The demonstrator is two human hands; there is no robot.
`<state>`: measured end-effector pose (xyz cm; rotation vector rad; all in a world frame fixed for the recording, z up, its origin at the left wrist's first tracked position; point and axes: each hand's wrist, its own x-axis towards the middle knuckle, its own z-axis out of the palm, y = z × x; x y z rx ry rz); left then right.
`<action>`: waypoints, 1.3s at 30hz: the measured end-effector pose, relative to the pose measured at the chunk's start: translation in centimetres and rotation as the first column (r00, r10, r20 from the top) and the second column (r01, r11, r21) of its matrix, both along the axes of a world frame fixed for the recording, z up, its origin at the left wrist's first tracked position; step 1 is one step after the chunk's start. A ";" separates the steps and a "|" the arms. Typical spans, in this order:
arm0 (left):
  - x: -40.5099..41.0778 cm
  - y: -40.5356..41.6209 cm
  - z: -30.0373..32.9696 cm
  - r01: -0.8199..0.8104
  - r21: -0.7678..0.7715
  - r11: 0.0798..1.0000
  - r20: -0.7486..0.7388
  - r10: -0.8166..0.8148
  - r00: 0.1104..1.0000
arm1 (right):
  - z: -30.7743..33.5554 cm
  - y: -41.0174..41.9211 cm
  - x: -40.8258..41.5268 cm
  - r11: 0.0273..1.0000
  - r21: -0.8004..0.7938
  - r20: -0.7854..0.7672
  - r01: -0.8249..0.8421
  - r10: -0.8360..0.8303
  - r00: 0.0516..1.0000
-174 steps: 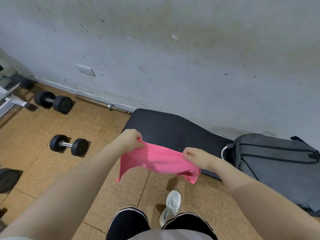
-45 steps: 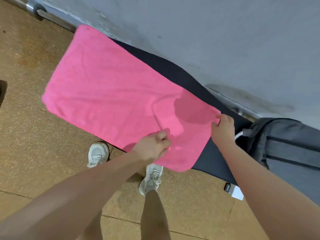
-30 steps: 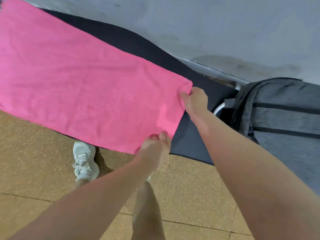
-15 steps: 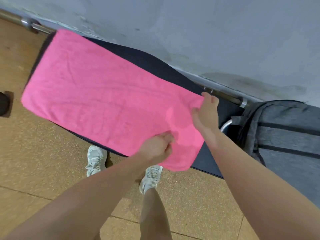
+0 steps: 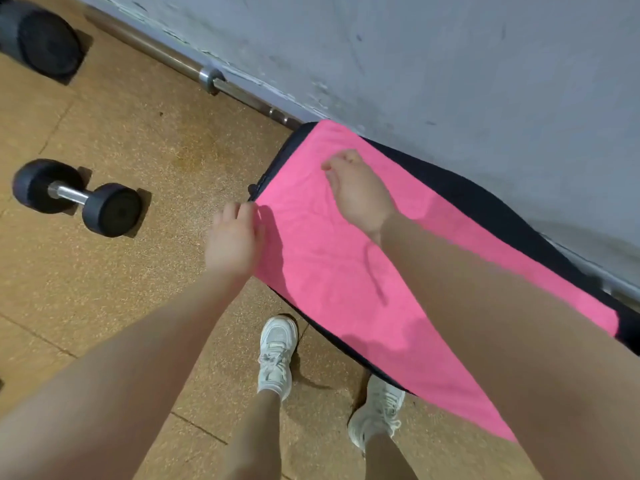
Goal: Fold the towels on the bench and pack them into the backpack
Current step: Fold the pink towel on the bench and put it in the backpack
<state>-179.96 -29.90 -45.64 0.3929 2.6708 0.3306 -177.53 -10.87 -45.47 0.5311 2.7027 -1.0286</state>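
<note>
A pink towel (image 5: 346, 271) lies spread flat along the black padded bench (image 5: 485, 199), covering most of it. My left hand (image 5: 235, 237) is at the towel's near left corner, fingers relaxed, fingertips just touching the edge. My right hand (image 5: 358, 188) hovers over the towel's left end with its fingers curled downward onto the cloth; the frame does not show whether they pinch it. My right forearm hides the towel's right part. The backpack is out of view.
A dumbbell (image 5: 76, 197) lies on the cork floor left of the bench, and a larger weight (image 5: 41, 39) sits at top left. A steel barbell (image 5: 207, 76) runs along the grey wall. My two white shoes (image 5: 277, 351) stand by the bench's near edge.
Both hands have left the towel's right-end corners and moved to its left end. The towel now lies flat on the bench, and the view has swung left, away from the backpack.
</note>
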 end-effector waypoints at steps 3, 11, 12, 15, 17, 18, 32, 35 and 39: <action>-2.4 -1.5 -2.2 -0.087 -0.016 0.996 0.087 0.088 0.992 | -2.7 -0.4 -5.0 0.995 0.102 0.045 0.017 -0.022 0.999; -4.4 -3.8 -3.6 -0.170 0.049 0.984 0.304 0.148 0.941 | -5.2 2.5 -9.7 0.930 0.118 0.150 0.348 -0.363 0.919; -4.3 -4.1 -3.3 -0.183 0.049 0.982 0.348 0.155 0.925 | -5.0 2.2 -9.8 0.924 0.106 0.118 0.368 -0.379 0.918; -4.5 -5.2 -2.4 -0.149 0.060 0.987 0.462 0.105 0.880 | -4.2 1.3 -10.4 0.917 0.032 0.031 0.398 -0.399 0.916; -5.2 -5.8 -1.1 -0.115 0.065 0.991 0.463 0.072 0.884 | -3.1 0.8 -11.2 0.921 -0.041 0.008 0.387 -0.387 0.922; -5.6 -5.9 -0.3 -0.122 0.081 0.989 0.434 0.075 0.898 | -2.2 0.8 -11.4 0.909 -0.081 0.010 0.408 -0.408 0.913; 8.8 4.1 8.4 0.228 0.465 0.855 0.397 -0.432 0.810 | 8.9 10.9 10.2 0.743 -0.242 0.330 0.625 -0.542 0.773; 14.5 7.8 8.8 0.315 0.527 0.790 0.444 -0.571 0.690 | 9.0 13.9 16.2 0.695 -0.193 0.354 0.693 -0.609 0.710; 21.1 11.9 8.9 0.468 0.531 0.706 0.466 -0.705 0.535 | 7.6 16.9 23.7 0.681 -0.106 0.347 0.724 -0.657 0.669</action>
